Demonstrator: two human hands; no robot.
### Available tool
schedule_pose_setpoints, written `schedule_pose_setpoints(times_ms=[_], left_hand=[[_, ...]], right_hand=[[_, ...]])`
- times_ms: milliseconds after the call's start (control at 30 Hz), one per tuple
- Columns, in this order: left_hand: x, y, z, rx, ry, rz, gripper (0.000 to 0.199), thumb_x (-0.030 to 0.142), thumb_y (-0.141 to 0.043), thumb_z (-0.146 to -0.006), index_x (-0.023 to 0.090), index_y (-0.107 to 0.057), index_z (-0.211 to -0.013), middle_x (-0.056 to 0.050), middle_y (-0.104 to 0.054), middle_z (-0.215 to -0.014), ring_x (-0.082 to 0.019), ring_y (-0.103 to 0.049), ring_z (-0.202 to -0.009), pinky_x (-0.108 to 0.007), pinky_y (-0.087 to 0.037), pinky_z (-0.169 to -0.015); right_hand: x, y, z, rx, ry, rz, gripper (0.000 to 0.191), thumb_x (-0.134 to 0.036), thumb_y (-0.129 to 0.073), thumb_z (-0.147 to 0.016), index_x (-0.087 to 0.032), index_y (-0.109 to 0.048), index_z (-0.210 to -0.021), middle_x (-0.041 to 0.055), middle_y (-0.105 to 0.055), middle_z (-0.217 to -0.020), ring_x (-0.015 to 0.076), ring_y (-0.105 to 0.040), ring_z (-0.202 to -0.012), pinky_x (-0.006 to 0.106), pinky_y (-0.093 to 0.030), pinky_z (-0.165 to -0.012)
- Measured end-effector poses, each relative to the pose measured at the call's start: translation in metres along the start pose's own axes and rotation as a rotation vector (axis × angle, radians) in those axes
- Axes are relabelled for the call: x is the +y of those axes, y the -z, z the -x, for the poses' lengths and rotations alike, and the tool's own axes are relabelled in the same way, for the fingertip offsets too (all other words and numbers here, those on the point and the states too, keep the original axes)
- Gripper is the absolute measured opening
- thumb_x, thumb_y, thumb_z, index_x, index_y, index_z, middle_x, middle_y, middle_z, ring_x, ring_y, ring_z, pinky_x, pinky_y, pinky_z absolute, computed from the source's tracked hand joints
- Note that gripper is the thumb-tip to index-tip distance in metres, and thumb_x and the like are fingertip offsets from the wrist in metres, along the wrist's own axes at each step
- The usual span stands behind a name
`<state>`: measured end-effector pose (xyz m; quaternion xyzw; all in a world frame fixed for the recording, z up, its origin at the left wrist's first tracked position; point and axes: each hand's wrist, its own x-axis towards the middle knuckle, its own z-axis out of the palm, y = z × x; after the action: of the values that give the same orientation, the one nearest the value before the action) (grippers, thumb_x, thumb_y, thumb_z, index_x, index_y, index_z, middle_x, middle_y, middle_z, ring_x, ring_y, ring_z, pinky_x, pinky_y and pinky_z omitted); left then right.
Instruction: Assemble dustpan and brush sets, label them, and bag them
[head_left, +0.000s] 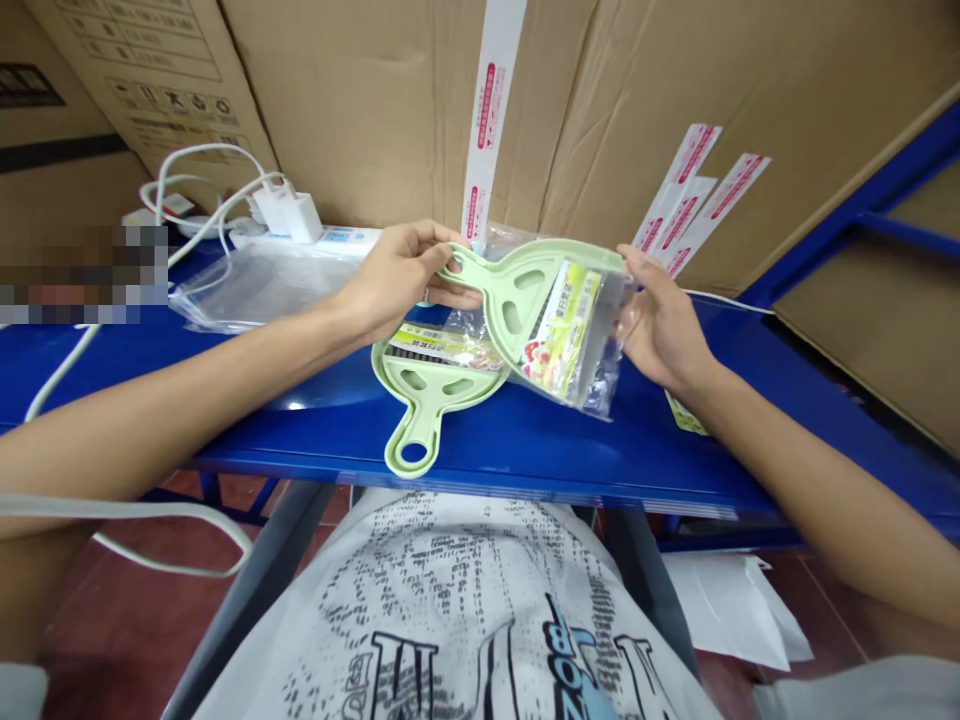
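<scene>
A light green dustpan [504, 286] is raised over the blue table, its wide part inside a clear plastic bag [600, 390] with a yellow-green printed card [564, 325]. My left hand [401, 265] pinches its handle by the hole. At the wide end, my right hand [664, 325] grips the rim and the bag's edge between thumb and fingers; some fingertips are hidden. Below lies a second green dustpan [442, 390], handle toward me, with a printed card and dark bristles across its wide part. The raised one partly covers it.
Clear plastic bags [259, 285] lie at the left by white chargers [289, 212] and cables. Cardboard boxes [390, 110] stand behind the blue table [555, 455]. Printed white strips [491, 110] rise at the back. Part of another card [686, 413] shows under my right wrist.
</scene>
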<state>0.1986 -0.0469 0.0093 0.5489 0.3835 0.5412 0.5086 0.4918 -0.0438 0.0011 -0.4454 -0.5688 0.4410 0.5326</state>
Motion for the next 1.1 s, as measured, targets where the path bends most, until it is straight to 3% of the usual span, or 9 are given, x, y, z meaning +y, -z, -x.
schedule_pose_setpoints(times_ms=[200,433,667,900,1100], left_hand=[[-0.001,-0.001,0.001,0.028,-0.003,0.025,0.010,0.009,-0.064,-0.097,0.016,-0.066,-0.091,-0.002,-0.064,-0.077,-0.015,-0.072,-0.071,-0.033,-0.070,-0.081],[0.002,0.002,-0.001,0.013,0.039,0.019,0.006,0.008,-0.066,-0.094,0.014,-0.067,-0.093,-0.005,-0.071,-0.078,-0.017,-0.076,-0.070,-0.034,-0.069,-0.079],[0.001,0.011,-0.009,0.033,0.033,0.020,0.012,0.008,-0.058,-0.096,0.016,-0.067,-0.094,-0.008,-0.078,-0.084,-0.019,-0.078,-0.073,-0.034,-0.068,-0.078],[-0.006,0.019,-0.013,0.033,0.070,0.082,0.009,0.021,-0.071,-0.096,0.020,-0.064,-0.102,-0.007,-0.080,-0.086,-0.024,-0.082,-0.081,-0.036,-0.069,-0.081],[-0.008,0.020,-0.015,0.042,0.066,0.082,0.011,0.022,-0.070,-0.097,0.021,-0.060,-0.101,-0.006,-0.079,-0.084,-0.025,-0.083,-0.085,-0.037,-0.068,-0.080]], right_hand=[[-0.001,-0.003,0.005,-0.015,0.024,-0.068,0.054,-0.031,-0.094,-0.072,-0.035,-0.063,-0.116,-0.0020,-0.075,-0.102,0.0212,-0.072,-0.081,0.033,-0.058,-0.060],[0.004,0.004,-0.001,-0.028,0.006,-0.043,0.025,-0.041,-0.083,-0.086,-0.030,-0.067,-0.102,0.0015,-0.074,-0.086,0.0221,-0.073,-0.073,0.034,-0.057,-0.056],[0.003,0.014,-0.007,0.031,0.040,-0.014,0.024,-0.035,-0.079,-0.089,-0.029,-0.067,-0.108,0.0001,-0.071,-0.080,0.0174,-0.069,-0.060,0.029,-0.048,-0.044],[0.001,0.007,-0.002,0.037,0.014,-0.065,0.050,-0.040,-0.086,-0.083,-0.037,-0.056,-0.123,-0.0033,-0.076,-0.090,0.0194,-0.072,-0.063,0.031,-0.054,-0.048],[-0.001,0.002,0.008,-0.034,0.052,-0.072,0.092,-0.020,-0.094,-0.069,-0.045,-0.043,-0.141,-0.0094,-0.074,-0.082,0.0192,-0.071,-0.065,0.031,-0.054,-0.053]])
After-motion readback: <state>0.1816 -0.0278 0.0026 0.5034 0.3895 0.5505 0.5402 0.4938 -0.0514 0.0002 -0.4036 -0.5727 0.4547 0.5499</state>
